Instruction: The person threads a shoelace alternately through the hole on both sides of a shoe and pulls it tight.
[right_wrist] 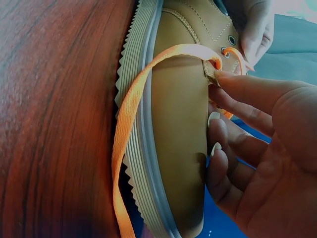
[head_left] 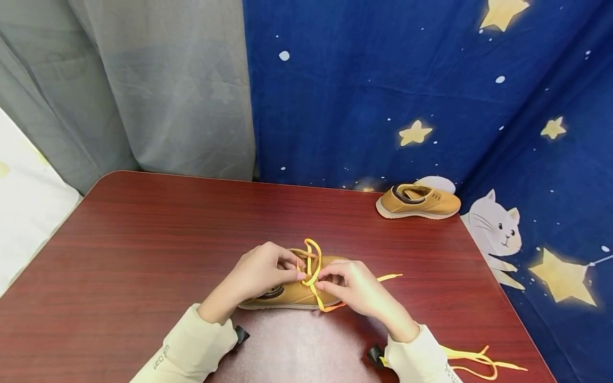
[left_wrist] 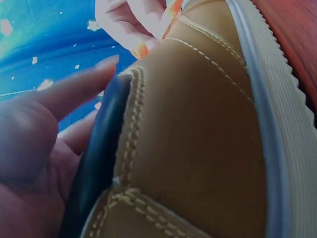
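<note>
A tan shoe (head_left: 292, 298) with a dark collar lies on the table, its toe pointing right. A yellow-orange shoelace (head_left: 314, 255) runs through its eyelets (right_wrist: 232, 39) and rises in a loop over the opening. My left hand (head_left: 268, 268) is over the collar side, thumb and forefinger pinching the lace beside the loop. From the toe side, my right hand (head_left: 354, 284) pinches the lace by the front eyelets, its other fingers curled along the shoe's upper (right_wrist: 178, 129). One lace end (right_wrist: 130, 106) hangs across the sole edge to the table.
A second tan shoe (head_left: 421, 202), without a lace, stands at the back right of the red-brown table (head_left: 158, 239). Another yellow shoelace (head_left: 479, 359) lies near the front right, partly behind the right sleeve (head_left: 416, 354). Grey and blue starry curtains (head_left: 335, 106) hang behind the table.
</note>
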`<state>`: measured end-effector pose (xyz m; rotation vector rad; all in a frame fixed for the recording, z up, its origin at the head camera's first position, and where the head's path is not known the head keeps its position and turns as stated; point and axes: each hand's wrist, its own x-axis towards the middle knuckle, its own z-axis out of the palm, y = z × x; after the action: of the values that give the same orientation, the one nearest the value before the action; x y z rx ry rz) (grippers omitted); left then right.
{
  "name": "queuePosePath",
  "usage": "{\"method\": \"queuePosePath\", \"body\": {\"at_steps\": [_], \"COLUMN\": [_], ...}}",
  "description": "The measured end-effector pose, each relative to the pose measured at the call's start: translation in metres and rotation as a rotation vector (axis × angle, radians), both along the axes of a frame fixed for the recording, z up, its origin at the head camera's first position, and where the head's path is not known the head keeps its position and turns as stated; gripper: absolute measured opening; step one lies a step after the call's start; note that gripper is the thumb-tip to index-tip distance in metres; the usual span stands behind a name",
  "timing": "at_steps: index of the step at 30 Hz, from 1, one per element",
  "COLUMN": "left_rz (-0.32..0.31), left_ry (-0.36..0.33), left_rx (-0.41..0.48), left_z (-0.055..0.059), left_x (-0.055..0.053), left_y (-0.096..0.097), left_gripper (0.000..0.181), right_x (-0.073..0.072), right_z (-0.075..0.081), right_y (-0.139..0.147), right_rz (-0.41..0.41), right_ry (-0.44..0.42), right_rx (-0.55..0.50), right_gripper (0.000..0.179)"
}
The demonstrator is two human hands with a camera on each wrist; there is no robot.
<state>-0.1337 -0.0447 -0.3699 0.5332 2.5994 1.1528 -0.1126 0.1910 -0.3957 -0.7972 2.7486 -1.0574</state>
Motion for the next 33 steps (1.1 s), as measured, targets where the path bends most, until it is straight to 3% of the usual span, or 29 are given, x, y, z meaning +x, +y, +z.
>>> {"method": "queuePosePath", "body": {"at_steps": [5, 17, 25, 27, 33], "left_rz": [0.003, -0.053, -0.003, -0.006, -0.032], "left_ry": [0.016, 0.051, -0.078, -0.085, -0.041], "left_rx": [-0.020, 0.135, 0.373, 0.367, 0.232], "left_z": [0.0006, 0.0017, 0.0009, 0.0003, -0.0030], "left_x": [0.0012, -0.0053, -0.0073, -0.0076, -0.0077], "left_y": [0.0007, -0.0065, -0.0034, -0.0026, -0.0036], "left_gripper": [0.005, 0.024, 0.020, 0.019, 0.008], "right_x": [-0.0003, 0.0018, 0.0007, -0.0003, -0.0017], "right_z": [-0.0001, 0.0003, 0.0002, -0.0008, -0.0002], "right_y": [-0.0014, -0.0020, -0.0026, -0.0028, -0.0031], "right_rz": [-0.009, -0.033, -0.029, -0.042, -0.111], "right_ry": [0.000, -0.024, -0.055, -0.086, -0.218], "right_rx": [0.016, -0.006, -0.038, -0.055, -0.091], "right_gripper": [0.004, 0.006, 0.010, 0.013, 0.026]}}
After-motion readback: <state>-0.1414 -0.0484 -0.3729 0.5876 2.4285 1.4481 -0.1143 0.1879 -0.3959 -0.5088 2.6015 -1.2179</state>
